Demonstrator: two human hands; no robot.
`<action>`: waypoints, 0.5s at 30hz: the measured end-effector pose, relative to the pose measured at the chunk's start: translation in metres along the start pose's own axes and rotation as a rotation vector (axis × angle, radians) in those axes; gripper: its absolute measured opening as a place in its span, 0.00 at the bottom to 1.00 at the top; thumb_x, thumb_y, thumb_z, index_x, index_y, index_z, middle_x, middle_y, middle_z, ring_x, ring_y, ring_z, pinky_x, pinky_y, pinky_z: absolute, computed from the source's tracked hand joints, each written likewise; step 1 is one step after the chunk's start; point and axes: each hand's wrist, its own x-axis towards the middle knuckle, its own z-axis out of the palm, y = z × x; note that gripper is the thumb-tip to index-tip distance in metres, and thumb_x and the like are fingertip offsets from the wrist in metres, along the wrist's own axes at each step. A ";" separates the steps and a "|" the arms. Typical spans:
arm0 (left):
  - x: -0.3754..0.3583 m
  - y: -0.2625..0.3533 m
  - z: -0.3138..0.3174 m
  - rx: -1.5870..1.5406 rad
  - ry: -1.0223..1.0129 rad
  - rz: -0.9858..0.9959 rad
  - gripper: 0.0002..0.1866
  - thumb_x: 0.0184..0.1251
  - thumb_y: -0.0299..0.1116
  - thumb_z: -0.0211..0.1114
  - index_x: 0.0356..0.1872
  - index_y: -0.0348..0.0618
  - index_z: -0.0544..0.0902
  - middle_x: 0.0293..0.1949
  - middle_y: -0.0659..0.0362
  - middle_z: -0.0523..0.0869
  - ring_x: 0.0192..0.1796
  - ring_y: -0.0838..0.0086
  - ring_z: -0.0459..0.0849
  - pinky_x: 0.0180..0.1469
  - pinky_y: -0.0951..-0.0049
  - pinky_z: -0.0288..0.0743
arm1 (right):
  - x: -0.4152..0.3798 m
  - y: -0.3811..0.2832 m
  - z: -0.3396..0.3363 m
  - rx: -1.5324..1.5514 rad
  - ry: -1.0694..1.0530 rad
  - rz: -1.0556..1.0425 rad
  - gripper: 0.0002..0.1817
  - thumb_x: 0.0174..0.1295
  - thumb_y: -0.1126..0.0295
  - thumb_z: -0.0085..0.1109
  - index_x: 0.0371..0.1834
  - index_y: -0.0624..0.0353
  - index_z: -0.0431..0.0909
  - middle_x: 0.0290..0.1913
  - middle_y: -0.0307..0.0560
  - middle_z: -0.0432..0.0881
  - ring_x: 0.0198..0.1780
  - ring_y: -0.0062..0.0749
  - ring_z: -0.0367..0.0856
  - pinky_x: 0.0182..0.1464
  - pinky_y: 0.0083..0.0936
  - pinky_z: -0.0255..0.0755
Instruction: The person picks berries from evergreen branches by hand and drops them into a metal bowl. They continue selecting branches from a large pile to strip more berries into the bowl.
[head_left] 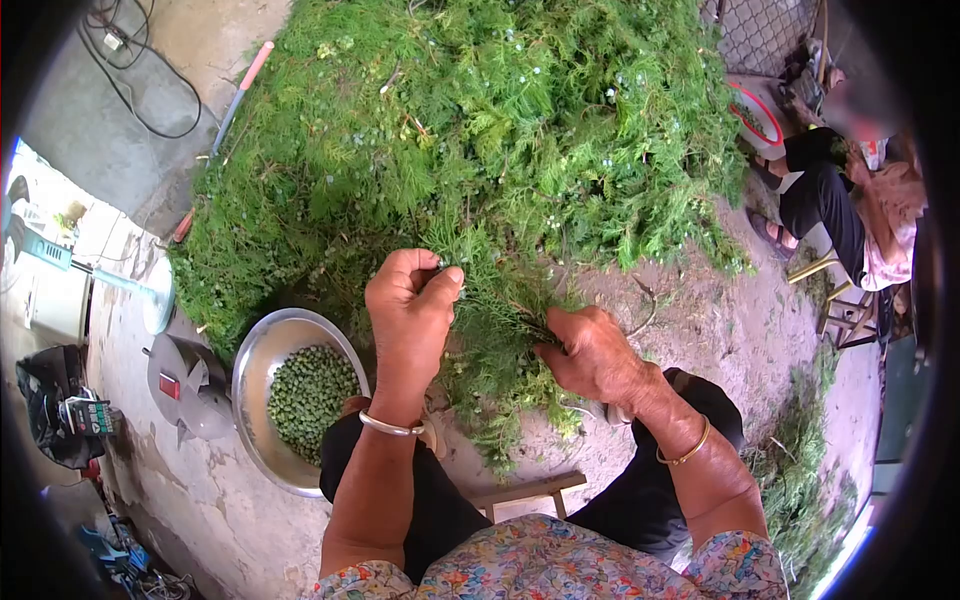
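Left hand (410, 305) fingers pinched shut on a sprig tip of the green branch (490, 350), right hand (590, 352) fingers closed around its stem; branch lies over the knees at the near edge of the big foliage pile (470, 130) on the ground. Steel bowl (262, 400) of green seeds sits just left of the left knee. Another person (850, 215) is seated at far right.

I'm seeing the big heap of green feathery cuttings (480, 130) lying ahead w/ both hands at its near edge; round steel bowl of small green seeds (262, 362) sitting left of my knees; seated co-worker (840, 200) far right.
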 end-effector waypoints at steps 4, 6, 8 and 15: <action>0.006 0.008 -0.011 -0.289 0.000 -0.195 0.06 0.57 0.21 0.64 0.34 0.37 0.76 0.24 0.58 0.79 0.17 0.83 0.71 0.14 0.82 0.61 | 0.003 -0.002 -0.007 0.129 -0.015 0.044 0.11 0.51 0.74 0.62 0.21 0.66 0.69 0.19 0.62 0.74 0.27 0.60 0.77 0.29 0.46 0.70; 0.012 0.008 -0.018 -0.464 0.051 -0.277 0.06 0.58 0.23 0.65 0.34 0.37 0.77 0.24 0.57 0.79 0.18 0.82 0.72 0.15 0.82 0.63 | 0.004 -0.004 -0.012 0.266 -0.061 0.113 0.13 0.52 0.72 0.63 0.20 0.68 0.68 0.19 0.61 0.72 0.23 0.57 0.74 0.27 0.42 0.68; 0.033 0.003 -0.049 -0.733 0.047 -0.347 0.06 0.60 0.24 0.63 0.36 0.37 0.76 0.26 0.57 0.79 0.18 0.82 0.72 0.15 0.81 0.64 | -0.001 0.000 -0.011 0.273 -0.044 0.110 0.14 0.52 0.72 0.63 0.20 0.68 0.68 0.18 0.61 0.71 0.22 0.55 0.73 0.27 0.41 0.67; 0.033 0.005 -0.059 -1.134 -0.480 -0.285 0.19 0.71 0.40 0.50 0.50 0.32 0.74 0.35 0.48 0.78 0.30 0.71 0.76 0.21 0.78 0.71 | -0.006 0.005 -0.009 0.257 0.004 0.189 0.14 0.52 0.72 0.63 0.22 0.70 0.69 0.19 0.63 0.71 0.23 0.53 0.75 0.27 0.40 0.67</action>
